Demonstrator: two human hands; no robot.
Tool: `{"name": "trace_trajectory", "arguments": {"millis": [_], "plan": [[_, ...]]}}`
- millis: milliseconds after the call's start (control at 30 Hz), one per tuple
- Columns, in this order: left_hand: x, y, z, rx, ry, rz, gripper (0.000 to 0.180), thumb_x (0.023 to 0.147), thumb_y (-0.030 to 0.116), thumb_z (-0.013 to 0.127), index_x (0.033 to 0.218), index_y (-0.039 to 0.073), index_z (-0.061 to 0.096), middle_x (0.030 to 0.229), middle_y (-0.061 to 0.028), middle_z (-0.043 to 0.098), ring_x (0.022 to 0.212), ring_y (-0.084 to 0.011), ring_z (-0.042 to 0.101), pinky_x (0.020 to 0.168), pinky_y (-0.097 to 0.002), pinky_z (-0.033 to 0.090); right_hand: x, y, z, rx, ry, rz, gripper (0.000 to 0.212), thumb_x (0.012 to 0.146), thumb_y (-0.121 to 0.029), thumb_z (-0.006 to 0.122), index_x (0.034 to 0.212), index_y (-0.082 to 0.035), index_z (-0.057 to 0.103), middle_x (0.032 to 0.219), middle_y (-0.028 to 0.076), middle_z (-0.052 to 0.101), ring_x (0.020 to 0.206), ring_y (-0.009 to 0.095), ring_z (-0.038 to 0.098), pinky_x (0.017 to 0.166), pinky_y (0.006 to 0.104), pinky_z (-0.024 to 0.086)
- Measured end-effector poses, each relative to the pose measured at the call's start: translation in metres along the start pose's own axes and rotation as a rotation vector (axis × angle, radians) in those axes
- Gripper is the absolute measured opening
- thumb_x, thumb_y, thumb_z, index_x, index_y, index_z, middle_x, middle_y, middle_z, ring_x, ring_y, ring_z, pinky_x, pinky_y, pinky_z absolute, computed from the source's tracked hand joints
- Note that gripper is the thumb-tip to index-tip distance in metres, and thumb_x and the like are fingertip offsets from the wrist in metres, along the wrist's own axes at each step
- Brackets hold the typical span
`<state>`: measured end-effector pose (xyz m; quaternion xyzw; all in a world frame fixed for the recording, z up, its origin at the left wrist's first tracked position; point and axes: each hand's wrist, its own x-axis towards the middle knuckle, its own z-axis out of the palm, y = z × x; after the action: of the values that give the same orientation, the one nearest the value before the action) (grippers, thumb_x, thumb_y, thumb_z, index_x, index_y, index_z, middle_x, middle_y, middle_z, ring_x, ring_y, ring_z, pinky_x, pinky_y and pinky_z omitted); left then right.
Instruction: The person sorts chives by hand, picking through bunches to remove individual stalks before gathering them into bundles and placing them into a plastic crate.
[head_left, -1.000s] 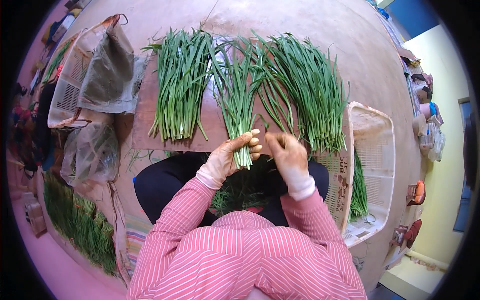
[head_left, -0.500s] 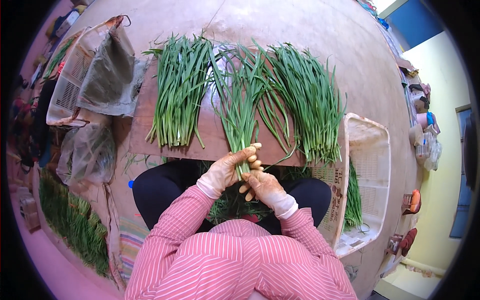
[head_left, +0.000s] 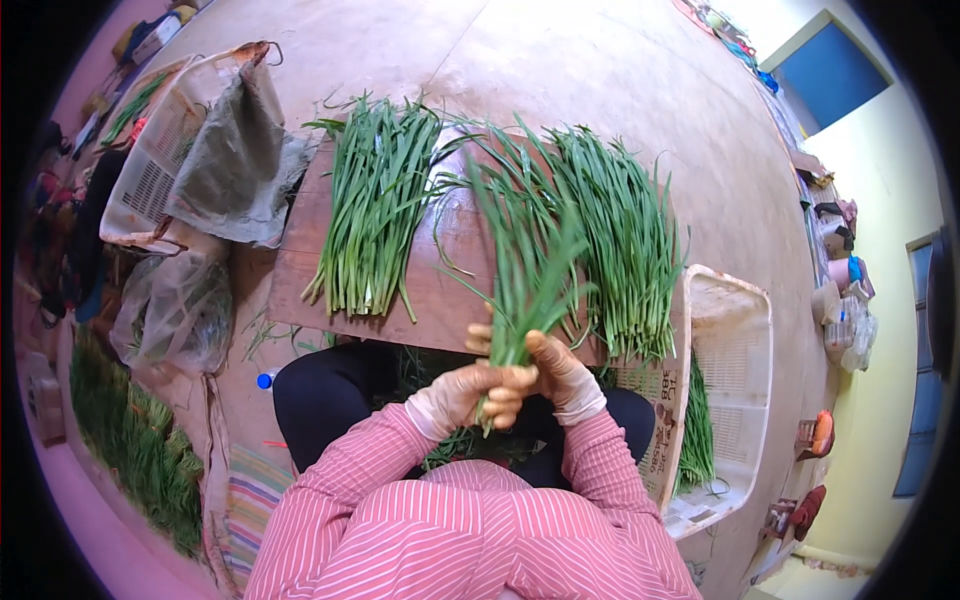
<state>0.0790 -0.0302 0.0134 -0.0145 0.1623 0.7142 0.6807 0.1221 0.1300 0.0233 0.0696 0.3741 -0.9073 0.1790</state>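
A bunch of garlic chives stands up from my hands near the board's front edge, its leaf tips blurred by motion. My left hand, in a thin stained glove, is closed round the stem ends. Just above it, my right hand, gloved too, grips the same bunch, its thumb in front and fingers showing past the far side. On the brown board lie a left pile of chives and a larger right pile of chives, with loose stalks between the right pile and the bunch.
A white plastic crate holding chives stands at the right. Another crate, draped with a grey cloth, is at the far left. Below it sits a clear plastic bag; more chives lie at lower left, near a striped mat.
The bunch has come nearer to me and its leaves have swung. My right hand has shifted up from the stem ends to above my left hand, which has moved slightly lower.
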Motion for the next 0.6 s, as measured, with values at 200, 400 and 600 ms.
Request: {"name": "trace_trajectory", "arguments": {"millis": [200,400,600], "plan": [[-0.010,-0.006,0.010,0.108,-0.326,-0.196,0.030,0.080,0.026,0.068,0.089,0.001,0.054,0.050,0.0018,0.040,0.039,-0.0104,0.038,0.042,-0.0293,0.037,0.009,-0.040,0.055,0.044,0.190,-0.406,0.076,0.086,-0.031,0.067,0.143,0.000,0.028,0.089,0.000,0.058,0.070,0.007,0.055,0.062,0.0192,0.047],[0.003,0.014,0.009,0.422,-0.130,0.243,0.094,0.065,0.042,0.083,0.134,-0.001,0.037,0.119,-0.0091,0.056,0.111,-0.0187,0.052,0.095,-0.0318,0.042,0.028,-0.069,0.094,-0.407,0.672,-0.514,0.043,0.088,-0.020,0.065,0.124,0.001,0.053,0.074,-0.005,0.053,0.055,0.001,0.045,0.049,0.0142,0.036],[0.030,0.007,-0.012,0.332,0.007,0.218,0.048,0.083,0.025,0.070,0.120,0.001,0.049,0.093,-0.0042,0.061,0.085,-0.0145,0.061,0.082,-0.0296,0.052,0.095,-0.055,0.009,-1.131,0.913,-0.137,0.067,0.079,-0.034,0.072,0.128,0.004,0.047,0.098,0.014,0.064,0.081,0.024,0.062,0.071,0.0319,0.049]]}}
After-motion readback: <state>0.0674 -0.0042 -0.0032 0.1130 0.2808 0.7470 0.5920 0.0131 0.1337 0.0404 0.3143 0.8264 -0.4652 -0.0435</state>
